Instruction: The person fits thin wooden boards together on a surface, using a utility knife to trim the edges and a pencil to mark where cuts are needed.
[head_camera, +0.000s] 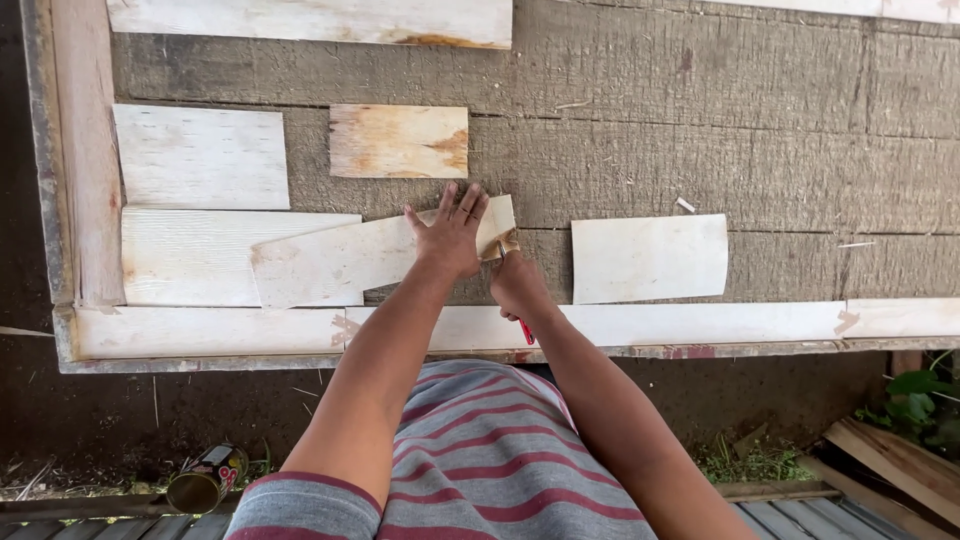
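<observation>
A long thin pale veneer sheet (335, 262) lies slanted on the grey wooden table (760, 120). My left hand (450, 235) presses flat on its right end, fingers spread. My right hand (517, 287) is just to the right, closed around a tool with a red handle (526, 331) whose tip meets the sheet's right edge near a strip of tape. The tool's working end is mostly hidden by my fingers.
Other veneer pieces lie around: a white one (200, 157) and a wide one (190, 258) at left, a tan one (399, 141) above my hand, one (648, 258) at right. Long strips (700, 322) line the near edge. A can (205, 482) lies on the ground below.
</observation>
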